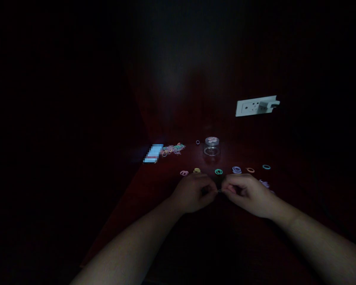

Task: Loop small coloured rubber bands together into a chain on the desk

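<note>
Left hand (196,192) and right hand (251,194) pinch one small, pale, thin loop (220,191), probably for steadiness
Green rubbery-looking rings (218,171) at 12 o'clock, seemingly colour-grouped

My left hand (195,192) and right hand (249,194) nearly meet over the dark bench (151,188), fingertips pinching a small band (220,191) between them. Just beyond, I see pink rings (184,173), yellow rings (197,170), green rings (218,171), lavender rings (236,170), an orange ring (250,170) and a blue ring (266,167) in a row. Farther back are a clear jar (211,148), a tangled pile of bands (174,149) beside a lit phone (153,153), and a white socket panel (249,107) on the wall.
</note>
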Demonstrator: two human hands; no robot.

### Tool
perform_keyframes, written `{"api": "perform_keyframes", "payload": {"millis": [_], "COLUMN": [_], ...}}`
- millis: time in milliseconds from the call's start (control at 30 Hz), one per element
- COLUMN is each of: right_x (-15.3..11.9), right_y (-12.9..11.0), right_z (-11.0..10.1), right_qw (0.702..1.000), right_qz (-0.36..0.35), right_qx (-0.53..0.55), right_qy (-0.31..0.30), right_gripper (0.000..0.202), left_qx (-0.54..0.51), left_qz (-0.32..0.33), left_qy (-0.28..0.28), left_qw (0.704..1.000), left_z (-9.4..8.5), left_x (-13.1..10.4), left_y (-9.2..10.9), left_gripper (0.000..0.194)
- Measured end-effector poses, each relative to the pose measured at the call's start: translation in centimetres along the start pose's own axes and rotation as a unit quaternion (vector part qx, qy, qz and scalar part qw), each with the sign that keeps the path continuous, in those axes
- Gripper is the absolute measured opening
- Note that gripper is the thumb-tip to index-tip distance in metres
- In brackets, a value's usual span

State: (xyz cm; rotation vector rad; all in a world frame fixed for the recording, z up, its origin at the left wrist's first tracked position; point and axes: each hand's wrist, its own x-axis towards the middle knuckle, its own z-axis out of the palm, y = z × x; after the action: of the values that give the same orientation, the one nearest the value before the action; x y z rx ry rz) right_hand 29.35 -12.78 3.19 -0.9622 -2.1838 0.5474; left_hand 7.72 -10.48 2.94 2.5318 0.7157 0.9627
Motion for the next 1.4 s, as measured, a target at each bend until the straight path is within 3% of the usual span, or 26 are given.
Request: {"api": "perform_keyframes", "payload": {"millis": [433, 1167, 1400], "right_x": [-0.02, -0.05, -0.27], "right_y": [0.66, 0.74, 0.63], "right_z": [0.12, 0.01, -0.19], "right_qw": [1.000, 0.999, 0.999], "right_qz": [0.024, 0.018, 0.032], "right_qx": [0.004, 0.029, 0.027], "right_qy": [-0.005, 0.007, -0.014], "right_gripper": [0.006, 0.008, 0.008], "left_qx": [0.023, 0.028, 0.024], "left_qz": [-0.002, -0.007, -0.003], "left_qy": [0.021, 0.015, 0.019], "left_qw": [1.000, 0.999, 1.000], "left_z": [-0.14, -0.34, -0.35], "left_x": [-0.13, -0.08, -0.16], "left_y": [-0.18, -0.17, -0.20], "left_gripper": [0.005, 0.003, 0.002]}}
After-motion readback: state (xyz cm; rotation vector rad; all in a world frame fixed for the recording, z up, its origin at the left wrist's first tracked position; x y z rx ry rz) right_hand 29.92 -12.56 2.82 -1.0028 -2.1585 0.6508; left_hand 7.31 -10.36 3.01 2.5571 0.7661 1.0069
